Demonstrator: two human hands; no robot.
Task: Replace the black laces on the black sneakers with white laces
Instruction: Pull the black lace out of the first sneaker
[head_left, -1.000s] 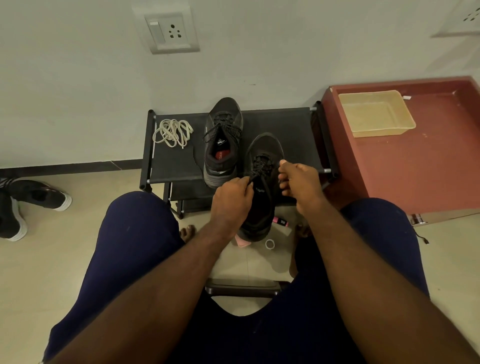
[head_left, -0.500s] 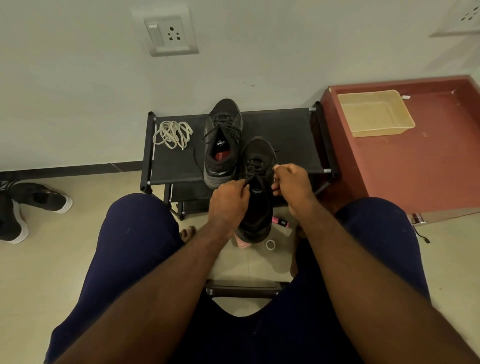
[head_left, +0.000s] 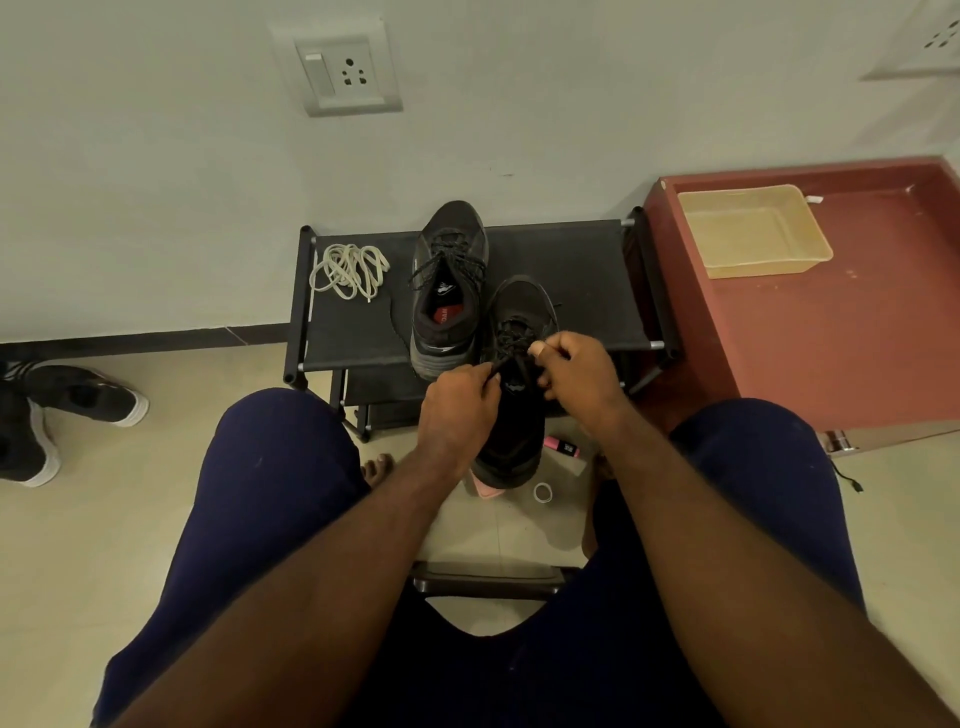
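Over the rack (head_left: 582, 291), both hands worked one sneaker (head_left: 511, 415).
The left hand (head_left: 457, 410) and right hand (head_left: 576, 371), fingers curled, each pinched its black lace (head_left: 511, 340).

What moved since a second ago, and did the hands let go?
The right hand slid a little to the left, closer to the left hand; both keep pinching the black lace of the held sneaker. Nothing was let go. The other sneaker and the white laces stayed put on the rack.
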